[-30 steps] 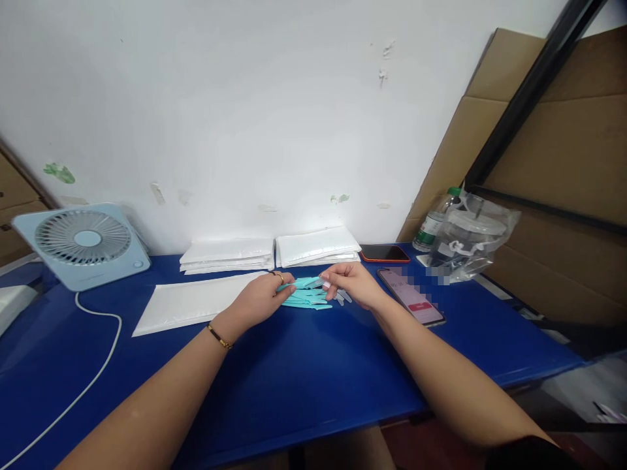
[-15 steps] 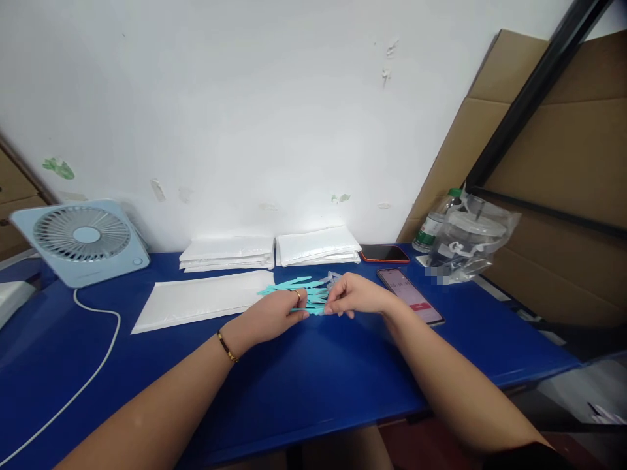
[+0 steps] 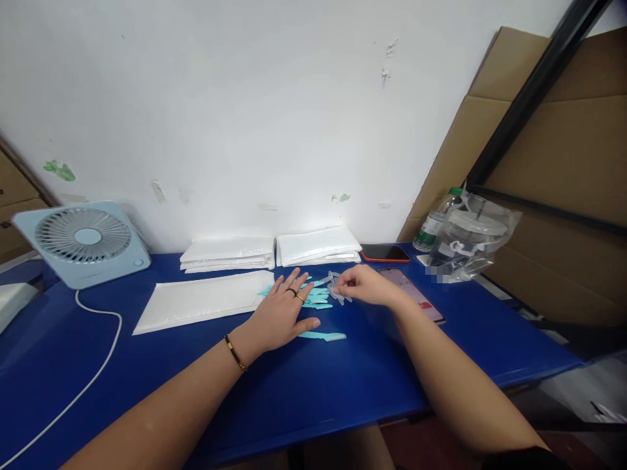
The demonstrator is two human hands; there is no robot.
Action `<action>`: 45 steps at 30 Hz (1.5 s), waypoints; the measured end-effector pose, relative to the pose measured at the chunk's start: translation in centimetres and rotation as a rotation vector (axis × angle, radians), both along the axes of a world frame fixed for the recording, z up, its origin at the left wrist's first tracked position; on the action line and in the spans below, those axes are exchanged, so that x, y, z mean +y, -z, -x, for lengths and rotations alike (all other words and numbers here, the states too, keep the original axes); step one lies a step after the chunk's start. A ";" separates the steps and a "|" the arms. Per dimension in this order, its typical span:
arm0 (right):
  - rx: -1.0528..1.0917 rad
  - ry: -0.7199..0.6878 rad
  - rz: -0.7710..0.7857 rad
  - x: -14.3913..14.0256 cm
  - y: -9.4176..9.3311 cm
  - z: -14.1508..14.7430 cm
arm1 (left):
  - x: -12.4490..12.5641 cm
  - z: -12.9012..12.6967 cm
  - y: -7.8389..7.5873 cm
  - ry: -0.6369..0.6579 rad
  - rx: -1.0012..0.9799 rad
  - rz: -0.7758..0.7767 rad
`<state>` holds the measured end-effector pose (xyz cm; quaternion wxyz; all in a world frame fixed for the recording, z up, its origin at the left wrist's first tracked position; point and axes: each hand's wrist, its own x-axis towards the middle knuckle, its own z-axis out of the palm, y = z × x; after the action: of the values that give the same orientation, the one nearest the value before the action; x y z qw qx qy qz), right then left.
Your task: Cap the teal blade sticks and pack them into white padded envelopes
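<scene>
My left hand (image 3: 284, 310) lies spread over a pile of slim teal eyebrow razors (image 3: 318, 297), hiding part of it. Closer to me, a single teal razor (image 3: 323, 336) rests on the blue table, one end under that hand's thumb. To the right of the pile are small clear plastic caps (image 3: 336, 282). The fingers of my right hand (image 3: 360, 285) are pinched together right at these caps. What they grip, if anything, is hidden.
A white padded envelope (image 3: 200, 300) lies left of the razors. Two stacks of envelopes (image 3: 228, 253) stand by the wall. Right are two phones (image 3: 385, 253), a bottle (image 3: 434, 225) and a bagged cup (image 3: 473, 238). A blue fan (image 3: 85, 238) with its cable (image 3: 110, 346) sits left.
Both hands were together holding a teal razor. The left has opened and spread over the pile, with one razor now lying apart in front. The right has moved up and right to the clear caps.
</scene>
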<state>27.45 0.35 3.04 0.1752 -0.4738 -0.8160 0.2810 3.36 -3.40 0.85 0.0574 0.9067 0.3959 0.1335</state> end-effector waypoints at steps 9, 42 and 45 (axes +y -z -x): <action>-0.031 0.139 -0.354 2.2 1.8 -1.0 | -2.8 -1.2 0.8 0.008 0.106 0.166; -0.039 0.161 -0.396 4.7 4.4 -0.3 | 7.5 1.3 0.3 -0.312 -0.041 0.190; -0.029 0.166 -0.388 5.0 4.7 0.2 | 7.5 1.2 0.6 -0.272 -0.129 0.219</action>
<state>27.29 5.31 -1.69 0.2737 -0.5008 -0.8155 0.0964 2.18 4.12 0.23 0.1627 0.8226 0.5227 0.1540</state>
